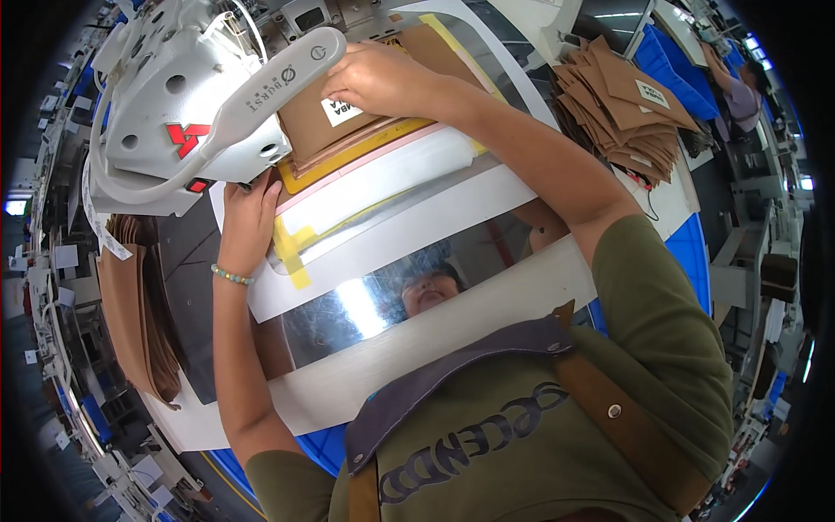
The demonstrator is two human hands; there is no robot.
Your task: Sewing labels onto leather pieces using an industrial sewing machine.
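A brown flat panel with a white label lies under the head of a white sewing machine. My right hand rests on the panel from above, its fingers bent and closed at the label; their tips are partly hidden. Beside the machine head's lower edge, my left hand lies with fingers stretched forward near the panel's left corner. The machine covers those fingertips. Beneath the panel shows a yellow-edged frame, with a pink strip and a white strip along its near side.
A pile of brown labelled pieces lies at the right, beside a blue bin. More brown pieces hang over the left table edge. A shiny plate covers the near table. Another person is at the far right.
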